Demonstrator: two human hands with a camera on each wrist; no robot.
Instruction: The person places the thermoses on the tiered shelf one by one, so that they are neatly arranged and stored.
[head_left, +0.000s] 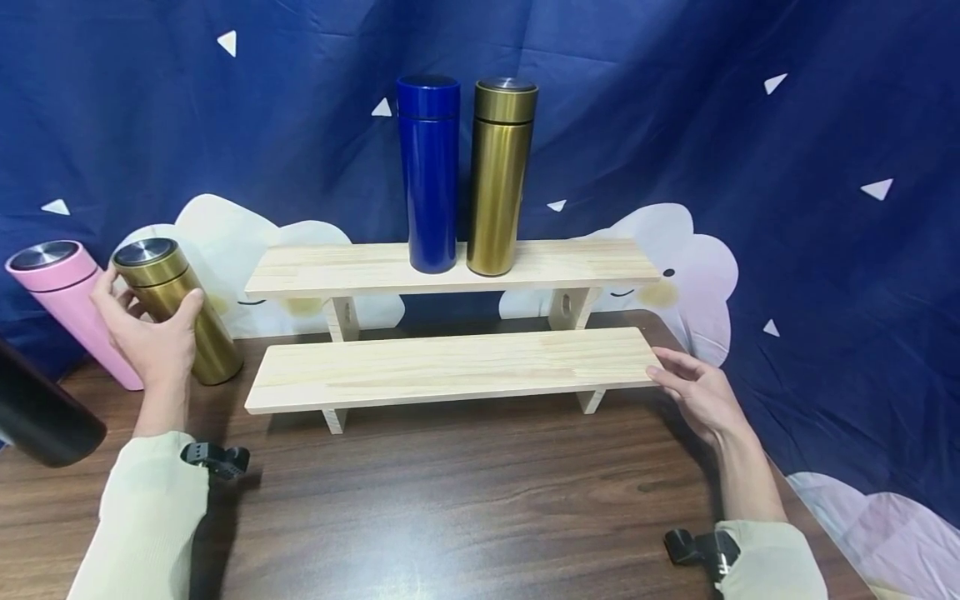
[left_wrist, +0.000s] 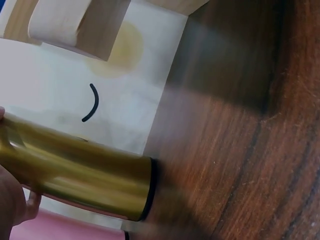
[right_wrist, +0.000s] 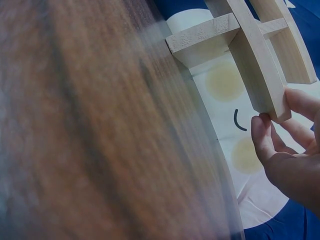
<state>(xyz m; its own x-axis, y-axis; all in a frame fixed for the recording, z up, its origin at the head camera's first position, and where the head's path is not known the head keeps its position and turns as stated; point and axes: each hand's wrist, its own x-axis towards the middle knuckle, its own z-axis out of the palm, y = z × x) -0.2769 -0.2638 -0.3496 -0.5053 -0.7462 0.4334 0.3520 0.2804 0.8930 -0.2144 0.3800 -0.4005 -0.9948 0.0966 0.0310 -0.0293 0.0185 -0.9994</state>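
My left hand [head_left: 153,342] grips a gold thermos bottle [head_left: 216,350] near its lid, thumb on one side and fingers on the other. In the left wrist view this bottle [left_wrist: 90,175] has its dark base right at the brown tabletop. Just left of it leans a pink thermos bottle [head_left: 78,321]. On the right, my right hand [head_left: 705,396] pinches the end of the lower board of a two-tier wooden shelf [head_left: 450,367]. The right wrist view has thumb and fingertips on either side of that board's end [right_wrist: 272,107].
A blue thermos bottle [head_left: 429,183] and another gold thermos bottle [head_left: 501,183] stand side by side on the upper board [head_left: 322,268]. At the far left is a black bottle [head_left: 45,408], partly out of frame. Behind hangs a blue curtain [head_left: 810,250] with clouds, meeting the wooden table [head_left: 450,492].
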